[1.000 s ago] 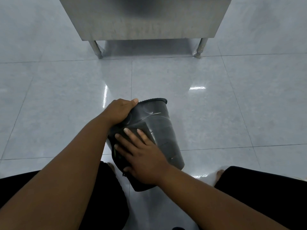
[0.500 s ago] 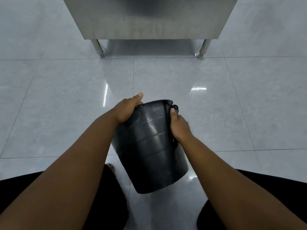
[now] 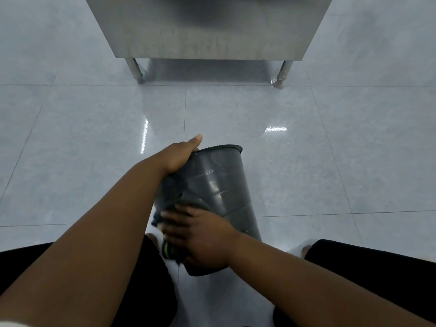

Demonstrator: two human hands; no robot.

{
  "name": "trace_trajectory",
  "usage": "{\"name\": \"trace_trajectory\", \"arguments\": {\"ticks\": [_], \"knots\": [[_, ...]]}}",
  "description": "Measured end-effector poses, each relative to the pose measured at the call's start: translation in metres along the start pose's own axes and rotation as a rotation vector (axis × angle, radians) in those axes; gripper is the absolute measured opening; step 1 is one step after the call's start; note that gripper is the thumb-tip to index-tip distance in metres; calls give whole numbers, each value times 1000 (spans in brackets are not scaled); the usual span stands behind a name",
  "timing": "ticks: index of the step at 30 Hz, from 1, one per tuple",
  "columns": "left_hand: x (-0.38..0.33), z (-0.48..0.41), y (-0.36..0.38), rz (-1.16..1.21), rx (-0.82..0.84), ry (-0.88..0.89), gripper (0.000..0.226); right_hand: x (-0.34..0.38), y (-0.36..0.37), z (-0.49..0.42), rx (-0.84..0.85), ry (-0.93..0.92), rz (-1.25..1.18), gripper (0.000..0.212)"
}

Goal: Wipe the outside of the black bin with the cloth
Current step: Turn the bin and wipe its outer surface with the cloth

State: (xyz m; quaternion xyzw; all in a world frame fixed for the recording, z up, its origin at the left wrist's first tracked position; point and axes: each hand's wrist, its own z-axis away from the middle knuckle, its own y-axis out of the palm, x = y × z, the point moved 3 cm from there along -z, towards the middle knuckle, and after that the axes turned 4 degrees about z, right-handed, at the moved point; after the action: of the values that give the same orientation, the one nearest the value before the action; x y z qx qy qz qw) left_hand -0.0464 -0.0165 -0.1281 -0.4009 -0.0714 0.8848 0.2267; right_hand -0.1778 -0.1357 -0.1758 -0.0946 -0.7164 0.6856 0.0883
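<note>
Underneath everything lies the floor [image 3: 354,161], made of large pale grey tiles, glossy, with thin dark joints and small bright reflections. At the top stands a counter [image 3: 212,27] of brushed steel, box-shaped, on round metal legs. The person's legs in black cloth show at the bottom left and right.

Between the knees is the black bin [image 3: 221,185], a smooth plastic bucket, round and tapered, with shallow stepped rings on its wall and a thick rolled rim. It is tilted, its rim pointing away from the person and its narrow bottom toward them.

The left hand [image 3: 179,155] grips the bin at the rim on the left side, fingers curled around the edge and the thumb stretched forward. The right hand [image 3: 200,234] lies low on the bin's outer wall, near the bottom, fingers spread and slightly blurred, pressing the cloth [image 3: 168,246] against the plastic. The cloth is dark and crumpled, mostly hidden under the palm.
</note>
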Motion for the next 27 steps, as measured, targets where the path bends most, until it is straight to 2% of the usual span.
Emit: {"name": "trace_trajectory", "arguments": {"ticks": [2, 4, 6, 9, 11, 13, 15, 16, 19, 21, 24, 27], "knots": [[-3, -1, 3, -58, -34, 30, 98, -4, 2, 18, -12, -46, -50, 65], [-4, -4, 4, -91, -56, 65, 91, -19, -1, 39, -104, 118, -126, 75], [-1, -4, 2, -77, -54, 63, 88, -36, 5, 65, -225, 442, -245, 90], [6, -1, -1, 25, -3, 2, 79, -52, 25, 108, -313, 1009, -745, 106], [3, 1, 1, 57, 25, 14, 61, -57, 36, 120, -255, 1250, -1106, 103], [-3, -1, 5, 50, 27, 50, 44, -65, 34, 116, -210, 1403, -1298, 84], [-7, -3, 6, 52, 17, 59, 40, -79, 23, 99, -187, 1532, -1276, 77], [-7, -4, 7, 66, 27, 50, 44, -85, 14, 87, -188, 1543, -1134, 82], [-6, -4, 10, 177, 138, -15, 69, -76, -11, 37, -106, 1323, -557, 103], [-4, -6, 12, 192, 179, -34, 77, -50, -19, 7, -56, 1099, -256, 99], [0, -4, 10, 117, 113, -48, 69, -16, -12, -9, -45, 684, -58, 87], [-1, -1, 11, -53, 110, 19, 66, 5, 2, 2, 51, 125, 36, 60]]}}
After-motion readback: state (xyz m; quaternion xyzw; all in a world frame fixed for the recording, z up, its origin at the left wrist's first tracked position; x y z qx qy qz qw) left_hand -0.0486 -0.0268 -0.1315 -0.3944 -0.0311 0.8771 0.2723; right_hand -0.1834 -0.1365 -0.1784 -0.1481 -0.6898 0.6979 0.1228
